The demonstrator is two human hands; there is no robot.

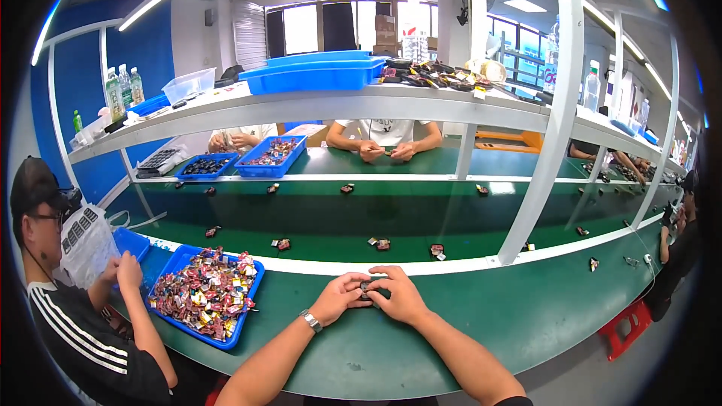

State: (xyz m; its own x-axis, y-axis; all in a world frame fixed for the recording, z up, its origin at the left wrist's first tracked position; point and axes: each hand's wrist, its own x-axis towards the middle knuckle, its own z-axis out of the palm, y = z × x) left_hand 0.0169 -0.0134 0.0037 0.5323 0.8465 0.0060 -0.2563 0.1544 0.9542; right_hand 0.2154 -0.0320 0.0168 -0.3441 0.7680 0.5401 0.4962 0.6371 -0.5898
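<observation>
Green bench (526,316) | left hand (340,297), right hand (400,295) together, both pinching small dark part (366,286)

Green workbench (526,316) under white shelf frame (556,105), blue wall (79,75), bright windows (301,28) behind.

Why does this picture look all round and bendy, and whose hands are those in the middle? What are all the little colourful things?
The picture comes from a small wide camera worn on a person's head, looking down. That lens bends straight edges, so the shelves look curved. The two arms coming from the bottom belong to that person. The left hand, with a wristwatch, and the right hand meet around a small dark part, pinched between the fingers. They work at a long green table. Beside them sits a blue tray full of small colourful pieces. Little dark parts lie along the green belt behind. Other people sit beside and across, working with their own hands.
</observation>
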